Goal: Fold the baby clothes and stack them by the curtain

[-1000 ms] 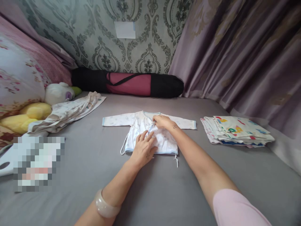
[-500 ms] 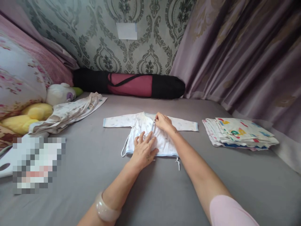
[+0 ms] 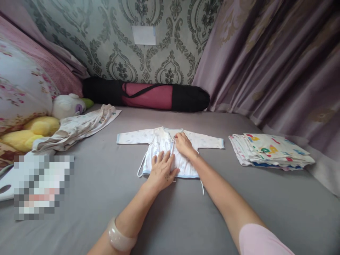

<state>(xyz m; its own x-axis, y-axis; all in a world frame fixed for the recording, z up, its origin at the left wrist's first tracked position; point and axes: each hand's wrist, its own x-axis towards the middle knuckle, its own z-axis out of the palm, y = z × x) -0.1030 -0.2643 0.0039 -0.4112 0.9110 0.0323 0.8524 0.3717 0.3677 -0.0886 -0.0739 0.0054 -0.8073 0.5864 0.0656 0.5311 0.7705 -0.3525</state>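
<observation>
A small white baby shirt point(image 3: 140, 136) with light blue edging lies spread on the grey sheet, both sleeves stretched out sideways. My left hand point(image 3: 163, 168) rests flat on its lower front, fingers spread. At the neckline my right hand point(image 3: 183, 144) has its fingers pinched together by a white tie string point(image 3: 172, 139); the fingertips partly hide what they hold. Another tie point(image 3: 140, 166) loops out at the shirt's left side, and one more point(image 3: 203, 187) hangs past the hem at the right. My right forearm covers the shirt's lower right corner.
On the right lies a stack of folded clothes point(image 3: 276, 150). A long black and red bag point(image 3: 148, 95) lines the wall. To the left are crumpled light clothing point(image 3: 77, 127), plush toys point(image 3: 42, 127), a floral pillow point(image 3: 23, 85) and a white item with a blurred patch point(image 3: 7, 180).
My right hand has shifted slightly down and to the right at the neckline, showing more of the collar. My left hand stays on the shirt front, its fingers a little flatter.
</observation>
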